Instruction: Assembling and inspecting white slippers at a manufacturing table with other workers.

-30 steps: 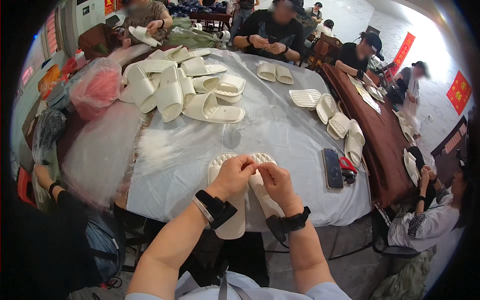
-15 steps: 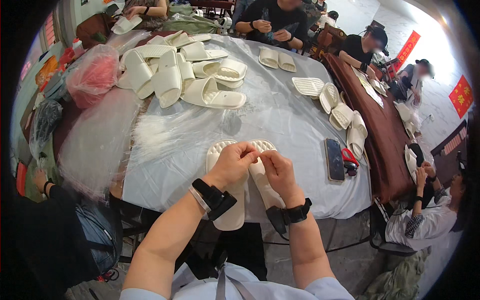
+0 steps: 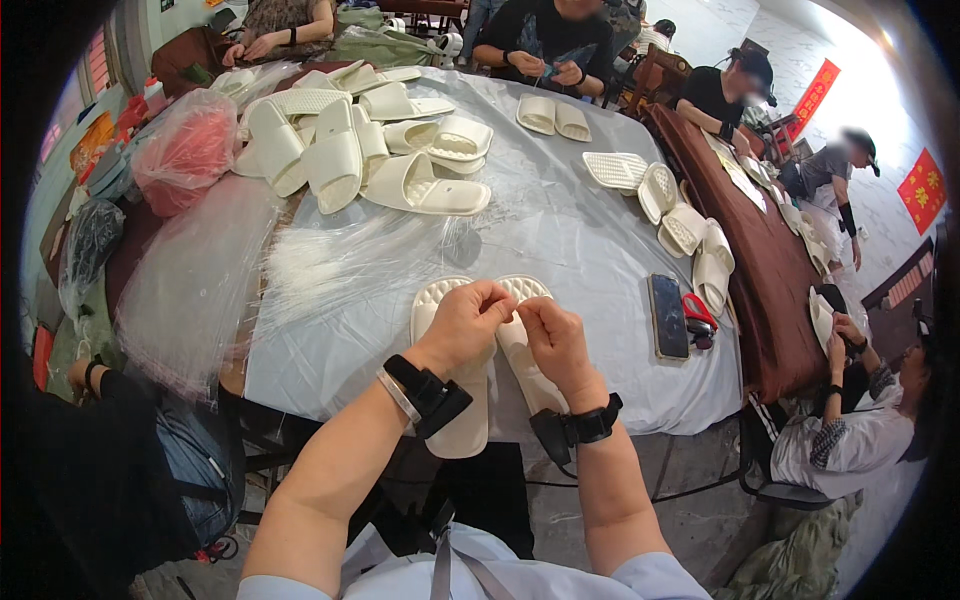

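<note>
A pair of cream slippers lies in front of me on the table, the left slipper [image 3: 463, 420] and the right slipper [image 3: 517, 358] side by side with quilted footbeds. Over their toe ends my left hand [image 3: 465, 325] is closed in a pinch, thumb against forefinger. Close beside it my right hand [image 3: 556, 345] pinches too, its fingertips a small gap from the left ones. Whatever sits between the fingers is too small to make out. Both hands hide the middle of the slippers.
A heap of cream slippers [image 3: 330, 155] lies at the far left, near thin clear strands [image 3: 320, 260] and plastic bags [image 3: 195, 290]. At the right are more slippers [image 3: 683, 232], a phone [image 3: 668, 315] and red-handled scissors [image 3: 698, 312]. Co-workers sit around the table.
My hands stay over the slippers, the fingertips slightly farther apart. A co-worker at the far left has put down a slipper; a person at the far right now leans over.
</note>
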Motion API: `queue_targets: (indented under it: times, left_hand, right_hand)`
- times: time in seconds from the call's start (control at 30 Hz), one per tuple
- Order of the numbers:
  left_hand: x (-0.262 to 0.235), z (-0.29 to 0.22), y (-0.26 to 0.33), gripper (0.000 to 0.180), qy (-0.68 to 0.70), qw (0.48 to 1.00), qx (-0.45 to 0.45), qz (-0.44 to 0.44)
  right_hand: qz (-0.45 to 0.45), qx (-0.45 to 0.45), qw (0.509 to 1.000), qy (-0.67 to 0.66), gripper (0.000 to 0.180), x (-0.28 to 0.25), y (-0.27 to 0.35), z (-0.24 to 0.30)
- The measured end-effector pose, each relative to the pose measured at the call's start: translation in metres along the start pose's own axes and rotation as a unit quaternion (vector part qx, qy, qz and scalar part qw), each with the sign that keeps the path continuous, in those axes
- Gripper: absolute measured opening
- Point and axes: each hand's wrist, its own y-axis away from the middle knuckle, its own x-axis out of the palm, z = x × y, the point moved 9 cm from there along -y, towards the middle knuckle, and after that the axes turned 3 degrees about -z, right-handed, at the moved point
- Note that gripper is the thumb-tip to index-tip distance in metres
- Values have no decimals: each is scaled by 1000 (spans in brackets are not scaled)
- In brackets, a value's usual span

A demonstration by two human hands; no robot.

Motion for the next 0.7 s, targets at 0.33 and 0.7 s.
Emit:
queue_targets:
  times: [0.33, 0.7]
  left_hand:
    - [-14, 3, -5, 13, 100, 992, -6, -77]
    - [-8, 2, 1, 10, 87, 996, -26, -21]
  right_hand:
    - [-21, 22, 999, -42, 4, -4, -1, -4]
    - [-11, -17, 999, -40, 5, -2, 1, -2]
